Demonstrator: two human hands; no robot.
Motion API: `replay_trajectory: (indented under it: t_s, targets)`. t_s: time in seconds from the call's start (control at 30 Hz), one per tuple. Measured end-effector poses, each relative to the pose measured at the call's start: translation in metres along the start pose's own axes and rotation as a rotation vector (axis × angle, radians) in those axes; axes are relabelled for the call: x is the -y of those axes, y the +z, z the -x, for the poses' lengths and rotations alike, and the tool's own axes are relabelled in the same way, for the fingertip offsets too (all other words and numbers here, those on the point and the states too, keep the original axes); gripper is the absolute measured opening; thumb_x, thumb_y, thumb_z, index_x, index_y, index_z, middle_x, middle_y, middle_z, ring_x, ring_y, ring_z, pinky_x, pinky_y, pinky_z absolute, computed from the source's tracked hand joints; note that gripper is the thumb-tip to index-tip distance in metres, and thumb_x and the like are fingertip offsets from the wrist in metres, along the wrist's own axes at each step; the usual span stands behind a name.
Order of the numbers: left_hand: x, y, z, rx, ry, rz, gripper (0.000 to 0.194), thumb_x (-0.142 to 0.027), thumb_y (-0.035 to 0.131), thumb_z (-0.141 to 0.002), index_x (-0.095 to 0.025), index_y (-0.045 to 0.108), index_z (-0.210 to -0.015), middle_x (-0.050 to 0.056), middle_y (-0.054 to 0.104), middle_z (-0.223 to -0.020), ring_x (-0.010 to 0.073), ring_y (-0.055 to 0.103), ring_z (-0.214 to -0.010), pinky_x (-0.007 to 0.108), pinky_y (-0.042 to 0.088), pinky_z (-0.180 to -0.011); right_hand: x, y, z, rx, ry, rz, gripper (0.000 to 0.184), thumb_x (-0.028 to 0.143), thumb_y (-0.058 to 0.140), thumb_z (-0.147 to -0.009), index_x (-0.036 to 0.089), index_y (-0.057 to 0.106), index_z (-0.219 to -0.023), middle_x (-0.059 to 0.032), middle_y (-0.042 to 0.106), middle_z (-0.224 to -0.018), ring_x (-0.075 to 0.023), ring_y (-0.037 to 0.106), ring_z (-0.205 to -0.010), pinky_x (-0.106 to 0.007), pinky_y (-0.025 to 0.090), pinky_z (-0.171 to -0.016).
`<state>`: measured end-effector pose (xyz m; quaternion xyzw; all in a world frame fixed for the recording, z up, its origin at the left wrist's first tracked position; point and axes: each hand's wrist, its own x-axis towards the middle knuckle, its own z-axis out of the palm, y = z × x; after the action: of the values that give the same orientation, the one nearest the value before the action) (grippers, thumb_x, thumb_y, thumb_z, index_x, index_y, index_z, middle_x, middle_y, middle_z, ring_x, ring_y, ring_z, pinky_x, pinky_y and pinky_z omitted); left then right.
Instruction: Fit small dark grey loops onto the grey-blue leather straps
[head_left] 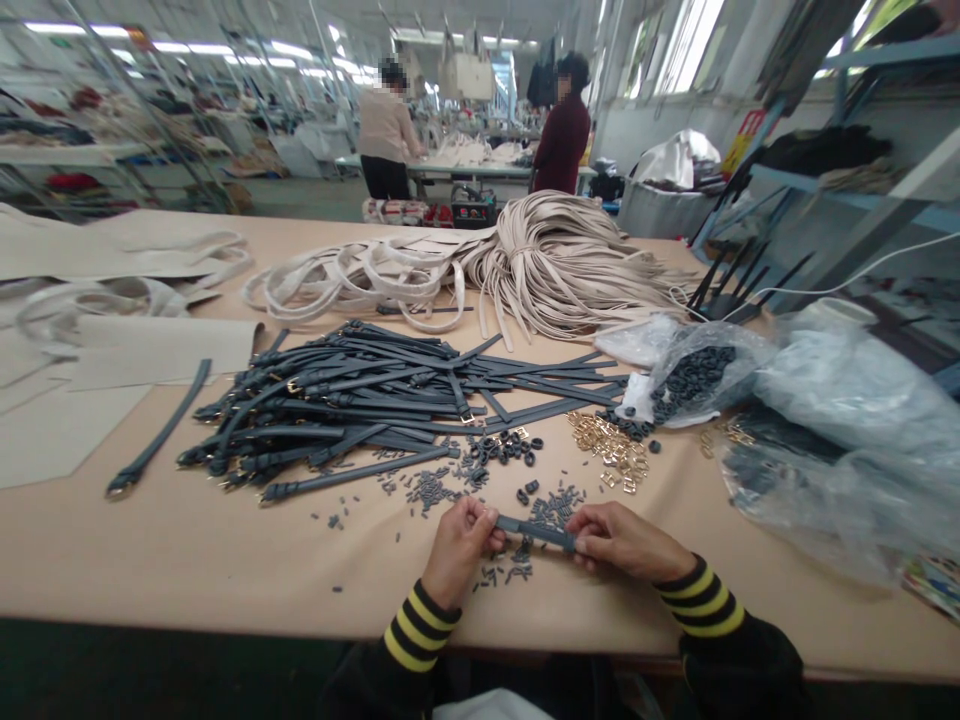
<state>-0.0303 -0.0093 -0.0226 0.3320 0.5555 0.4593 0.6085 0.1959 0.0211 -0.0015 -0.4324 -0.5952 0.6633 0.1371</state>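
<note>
Fingers and thumb of the left hand [461, 550] pinch one end of a short dark strap [536, 532], and those of the right hand [626, 540] grip its other end, at the lower centre of the frame. Marks on a red and yellow sign [750, 135], upper right, are too blurred to read, as is any print on the colourful packet [934, 585] at the lower right edge. Right of centre, a clear plastic bag [742, 345] holds dark loops [697, 378]; a grey bin [664, 212], upper right, bears shiny pale wrapping [679, 160].
</note>
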Motion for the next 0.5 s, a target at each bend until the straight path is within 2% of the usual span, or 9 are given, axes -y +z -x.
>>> replay_trajectory:
  t_s: [0.17,0.33,0.5]
  targets:
    - [0.006,0.016,0.005,-0.024,0.027,-0.085,0.03,-0.039,0.059,-0.069,-0.017,0.04,-0.068,-0.002,0.06,-0.052,0.0086,0.053,-0.043,0.019,0.04,-0.044,0.012,0.018,-0.017,0.015,-0.082,0.039,0.009,0.02,0.051,-0.075,0.015,0.054,-0.082,-0.0001,0.062,-0.064,-0.0125,0.057,-0.056,-0.024,0.042,-0.055]
    - [0.007,0.023,0.01,-0.045,0.045,-0.059,0.029,-0.039,0.059,-0.068,-0.017,0.04,-0.068,-0.003,0.057,-0.052,0.0081,0.052,-0.043,0.019,0.041,-0.044,0.023,0.026,-0.023,0.002,-0.173,0.136,0.013,0.021,0.05,-0.077,0.015,0.057,-0.087,0.0,0.062,-0.064,-0.0132,0.056,-0.059,-0.023,0.039,-0.054]
    - [0.006,0.025,0.011,-0.065,0.039,-0.074,0.027,-0.037,0.059,-0.068,-0.017,0.04,-0.068,-0.004,0.056,-0.05,0.0075,0.051,-0.041,0.018,0.04,-0.042,0.018,0.027,-0.024,0.024,-0.13,0.093,0.012,0.02,0.054,-0.074,0.015,0.058,-0.084,0.0007,0.06,-0.064,-0.0124,0.053,-0.057,-0.021,0.038,-0.051]
